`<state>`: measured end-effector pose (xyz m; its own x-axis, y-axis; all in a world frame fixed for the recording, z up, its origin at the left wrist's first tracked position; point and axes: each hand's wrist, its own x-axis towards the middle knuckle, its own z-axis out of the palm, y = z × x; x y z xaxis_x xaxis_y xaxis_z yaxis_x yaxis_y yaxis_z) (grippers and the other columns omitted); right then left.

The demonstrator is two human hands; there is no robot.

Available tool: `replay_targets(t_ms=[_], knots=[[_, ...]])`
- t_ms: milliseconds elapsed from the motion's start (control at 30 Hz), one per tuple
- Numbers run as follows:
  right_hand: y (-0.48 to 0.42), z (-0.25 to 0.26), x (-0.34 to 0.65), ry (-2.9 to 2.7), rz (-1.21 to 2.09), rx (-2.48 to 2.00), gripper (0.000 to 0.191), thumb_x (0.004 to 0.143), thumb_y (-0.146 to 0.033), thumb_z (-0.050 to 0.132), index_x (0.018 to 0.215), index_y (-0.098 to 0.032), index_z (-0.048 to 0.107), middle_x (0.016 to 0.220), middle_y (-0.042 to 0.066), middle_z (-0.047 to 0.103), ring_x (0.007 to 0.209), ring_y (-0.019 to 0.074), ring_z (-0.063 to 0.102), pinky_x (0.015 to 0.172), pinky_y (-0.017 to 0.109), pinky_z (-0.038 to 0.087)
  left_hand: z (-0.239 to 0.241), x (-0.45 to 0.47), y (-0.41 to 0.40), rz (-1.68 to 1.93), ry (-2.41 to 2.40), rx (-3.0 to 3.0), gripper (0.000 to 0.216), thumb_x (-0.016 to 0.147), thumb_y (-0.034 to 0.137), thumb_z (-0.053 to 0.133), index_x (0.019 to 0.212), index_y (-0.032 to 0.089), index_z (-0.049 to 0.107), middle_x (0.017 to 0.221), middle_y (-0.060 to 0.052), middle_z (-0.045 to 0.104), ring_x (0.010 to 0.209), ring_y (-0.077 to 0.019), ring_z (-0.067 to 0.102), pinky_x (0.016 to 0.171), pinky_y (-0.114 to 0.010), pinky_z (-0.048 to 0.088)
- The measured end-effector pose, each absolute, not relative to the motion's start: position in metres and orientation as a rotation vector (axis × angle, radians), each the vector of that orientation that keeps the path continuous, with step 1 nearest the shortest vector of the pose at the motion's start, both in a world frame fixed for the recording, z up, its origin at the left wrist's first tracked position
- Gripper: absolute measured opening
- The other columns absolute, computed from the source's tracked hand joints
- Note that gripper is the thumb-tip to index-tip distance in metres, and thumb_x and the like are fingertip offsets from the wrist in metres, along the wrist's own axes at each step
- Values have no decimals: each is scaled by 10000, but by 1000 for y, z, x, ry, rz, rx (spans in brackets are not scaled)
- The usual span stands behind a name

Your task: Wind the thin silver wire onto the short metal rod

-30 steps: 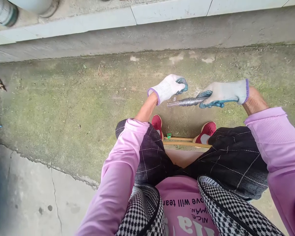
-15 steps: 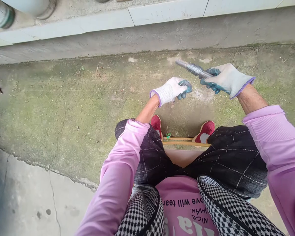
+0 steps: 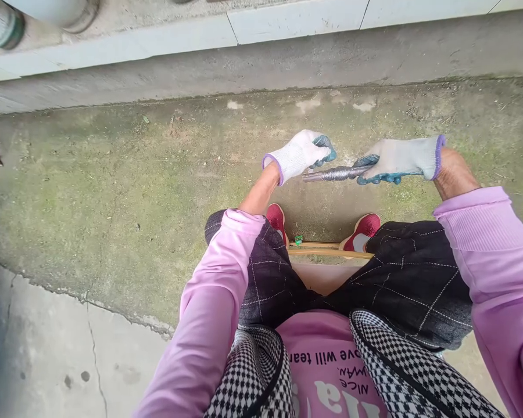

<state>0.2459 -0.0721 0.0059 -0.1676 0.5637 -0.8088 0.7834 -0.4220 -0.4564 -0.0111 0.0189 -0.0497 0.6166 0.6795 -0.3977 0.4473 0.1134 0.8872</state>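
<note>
We can't see rod's (image 3: 312, 176) one end, hidden in R hand (image 3: 396, 158); white container (image 3: 72, 10) top L cut off.

Dull, metallic-looking rod (image 3: 312, 176) wound with shiny, ridged wire (image 3: 337, 173). Knit cloth gloves (image 3: 403, 155), partly rubbery-coated. Rough, matt ground (image 3: 113, 180).

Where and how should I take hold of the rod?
Probably best to take the rod by its bare left end, coming from the left and closing across the slim shaft. It runs nearly sideways across the view, and that end looks free; wire bulges around the middle, and the right grip has the other end.
</note>
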Motion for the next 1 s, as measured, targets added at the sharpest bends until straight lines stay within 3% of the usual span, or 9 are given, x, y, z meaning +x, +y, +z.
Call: replay_targets(t_ms=[133, 200, 300, 367, 467, 567, 700, 833, 1000], knots=[[-62, 21, 235, 1494, -1221, 2112, 89, 1274, -170, 837, 1215, -125, 886, 810, 86, 663, 702, 204, 582, 627, 309, 427, -54, -5, 13, 211, 995, 1446, 99, 972, 99, 864, 984, 180, 810, 740, 5, 620, 716, -158, 662, 768, -320, 598], [-60, 28, 231, 1464, -1247, 2366, 89, 1290, -144, 815, 1211, -124, 853, 828, 81, 656, 725, 205, 579, 629, 301, 442, -48, -3, 11, 189, 980, 1403, 100, 990, 123, 879, 1065, 172, 836, 731, 1, 658, 719, -158, 682, 778, -321, 611], [-64, 34, 232, 1409, -1853, 2700, 121, 1228, -26, 805, 1159, -124, 783, 862, 44, 628, 693, 155, 540, 574, 251, 474, -40, -4, 12, 176, 967, 1375, 98, 1026, 177, 883, 1115, 147, 854, 749, -17, 717, 734, -150, 702, 793, -316, 621], [-67, 33, 236, 1400, -2240, 2638, 138, 1181, 19, 802, 1158, -115, 775, 846, 27, 610, 648, 132, 522, 527, 224, 466, -41, -6, 16, 201, 974, 1369, 112, 1048, 214, 892, 1123, 141, 852, 773, -24, 740, 736, -141, 704, 783, -301, 615], [-71, 29, 245, 1435, -2401, 2301, 160, 1135, -37, 879, 1276, -92, 825, 826, 33, 639, 614, 133, 537, 489, 202, 439, -49, -11, 24, 240, 1005, 1373, 80, 1109, 219, 844, 1067, 156, 819, 763, -11, 716, 698, -122, 662, 728, -266, 562], [-73, 22, 253, 1462, -2300, 2035, 308, 1075, -202, 1055, 1300, -102, 869, 864, 54, 679, 647, 142, 565, 515, 210, 471, -54, -15, 27, 285, 938, 1392, 201, 1095, 78, 712, 925, 173, 760, 782, -12, 687, 686, -114, 604, 690, -261, 498], [-73, 7, 256, 1594, -2016, 1809, 389, 1083, -428, 1107, 1249, -134, 915, 891, 91, 720, 709, 194, 631, 567, 262, 510, -43, -20, 24, 223, 913, 1435, 114, 956, 62, 811, 903, 163, 805, 848, -36, 734, 781, -155, 667, 779, -303, 571], [-68, -8, 248, 1626, -1559, 1794, 157, 1138, -307, 965, 1143, -167, 895, 821, 75, 701, 661, 207, 603, 564, 296, 459, -35, -19, 19, 130, 974, 1485, 115, 892, 49, 842, 846, 150, 813, 784, -28, 693, 773, -157, 668, 791, -309, 567], [-57, 5, 239, 1640, -1052, 2061, 132, 1248, -220, 871, 1138, -150, 854, 768, 92, 645, 695, 223, 559, 655, 340, 396, -39, -13, 15, 142, 967, 1397, 40, 970, 103, 894, 973, 135, 869, 747, -12, 701, 714, -134, 676, 754, -292, 571]])
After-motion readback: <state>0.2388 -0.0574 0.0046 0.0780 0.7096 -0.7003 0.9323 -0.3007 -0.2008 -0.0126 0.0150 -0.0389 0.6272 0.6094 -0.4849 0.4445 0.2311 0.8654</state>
